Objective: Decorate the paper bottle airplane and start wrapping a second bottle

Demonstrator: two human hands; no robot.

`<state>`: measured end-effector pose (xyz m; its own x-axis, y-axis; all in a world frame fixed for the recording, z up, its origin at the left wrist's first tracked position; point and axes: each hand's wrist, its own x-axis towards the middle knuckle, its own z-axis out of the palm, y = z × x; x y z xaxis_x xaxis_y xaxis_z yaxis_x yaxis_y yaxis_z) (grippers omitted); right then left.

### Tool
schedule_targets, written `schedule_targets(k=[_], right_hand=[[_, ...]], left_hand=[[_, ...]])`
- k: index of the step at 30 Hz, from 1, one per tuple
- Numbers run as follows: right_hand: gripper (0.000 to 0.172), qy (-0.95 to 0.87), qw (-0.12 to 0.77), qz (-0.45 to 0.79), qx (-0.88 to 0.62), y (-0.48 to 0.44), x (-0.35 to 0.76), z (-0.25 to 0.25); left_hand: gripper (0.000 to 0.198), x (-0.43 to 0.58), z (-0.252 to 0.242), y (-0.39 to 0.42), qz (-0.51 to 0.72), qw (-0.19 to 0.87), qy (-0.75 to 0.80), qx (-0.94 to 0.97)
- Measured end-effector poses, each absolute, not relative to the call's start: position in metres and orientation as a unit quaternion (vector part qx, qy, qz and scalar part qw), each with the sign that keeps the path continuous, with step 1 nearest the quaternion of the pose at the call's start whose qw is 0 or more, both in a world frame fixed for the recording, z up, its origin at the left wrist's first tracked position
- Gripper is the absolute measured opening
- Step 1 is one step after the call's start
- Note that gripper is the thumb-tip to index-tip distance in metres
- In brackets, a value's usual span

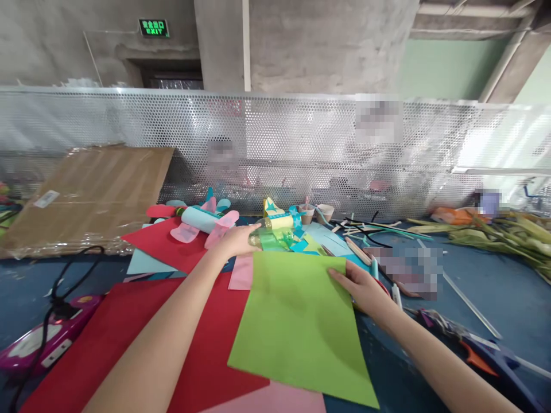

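Lime-green paper sheet (pixel 297 321), red sheet (pixel 129 344), pink sheet (pixel 275 401), blue desk (pixel 495 287), silver perforated screen (pixel 301 149), brown cardboard (pixel 90 195)

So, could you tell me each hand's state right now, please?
Left hand: closed on clear plastic bottle with yellow band.
Right hand: holding lime-green paper sheet.

1. Right of the right hand (pixel 364 287), the bare table (pixel 499 275) is open, crossed only by a thin rod (pixel 469 301).
2. Past the left hand (pixel 235 241), the bottle (pixel 275 230), paper crafts (pixel 202 221) and cups (pixel 316 213) crowd the way to the mesh (pixel 301 143).
3. Far left, a glue gun (pixel 43 341) and cable (pixel 71 267) block the strip beside the red sheet (pixel 129 344).
4. The green sheet (pixel 297 327) lies flat between the arms, with open room above.
5. Near right, a tool (pixel 473 347) lies in the way.
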<state>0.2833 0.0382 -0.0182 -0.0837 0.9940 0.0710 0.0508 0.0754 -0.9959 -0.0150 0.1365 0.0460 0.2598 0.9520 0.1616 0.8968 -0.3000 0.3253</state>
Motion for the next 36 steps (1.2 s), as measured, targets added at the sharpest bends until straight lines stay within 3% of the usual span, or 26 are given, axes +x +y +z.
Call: schedule_targets(k=[4, 10, 15, 22, 28, 31, 36], right_hand=[[0.046, -0.495, 0.477, 0.548, -0.477, 0.033, 0.282, -0.013], [0.043, -0.490, 0.490, 0.566, -0.447, 0.027, 0.279, -0.006], [0.046, -0.510, 0.508, 0.536, -0.441, 0.028, 0.277, -0.004], [0.051, -0.509, 0.536, 0.512, -0.438, 0.031, 0.277, -0.006], [0.053, -0.511, 0.529, 0.494, -0.464, 0.033, 0.277, -0.010], [0.051, -0.529, 0.509, 0.486, -0.475, 0.033, 0.278, -0.013], [0.051, -0.558, 0.500, 0.453, -0.484, 0.038, 0.280, -0.019]], left_hand=[[0.071, -0.008, 0.047, 0.136, 0.112, 0.086, 0.575, 0.806], [0.055, -0.009, 0.066, 0.126, 0.053, 0.214, 0.481, 0.849], [0.064, 0.001, 0.084, 0.109, 0.049, 0.376, 0.384, 0.842], [0.077, 0.019, 0.084, 0.101, -0.042, 0.473, 0.373, 0.797], [0.076, 0.030, 0.079, 0.095, -0.008, 0.543, 0.413, 0.731], [0.086, 0.035, 0.076, 0.095, -0.038, 0.526, 0.399, 0.750], [0.109, 0.041, 0.066, 0.100, -0.081, 0.396, 0.375, 0.834]])
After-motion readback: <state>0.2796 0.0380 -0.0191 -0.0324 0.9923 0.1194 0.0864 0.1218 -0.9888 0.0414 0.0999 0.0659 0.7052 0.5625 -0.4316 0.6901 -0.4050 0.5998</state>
